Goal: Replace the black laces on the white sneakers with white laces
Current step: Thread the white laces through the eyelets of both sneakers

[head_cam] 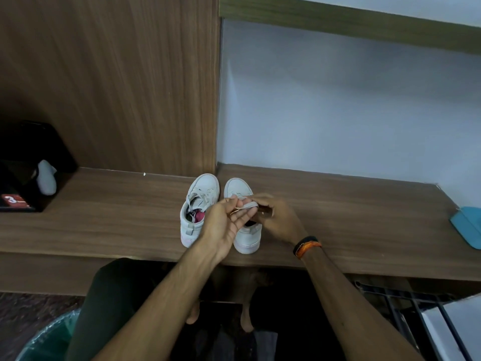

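Two white sneakers stand side by side on the wooden counter [104, 220], toes pointing away from me. The left sneaker [199, 204] carries white laces and shows a pink and dark lining inside. Over the right sneaker [243, 235] both hands work together. My left hand [225, 217] pinches a white lace [248, 205] between thumb and fingers just above the shoe's tongue. My right hand [273, 217] grips the same lace from the right side, fingers curled. The eyelets of the right sneaker are hidden behind the hands.
A black box [31, 165] with a white item in it sits at the far left of the counter. A blue object [467, 225] lies at the right edge. A bin with a plastic liner [49, 337] stands below left. My knees are under the counter.
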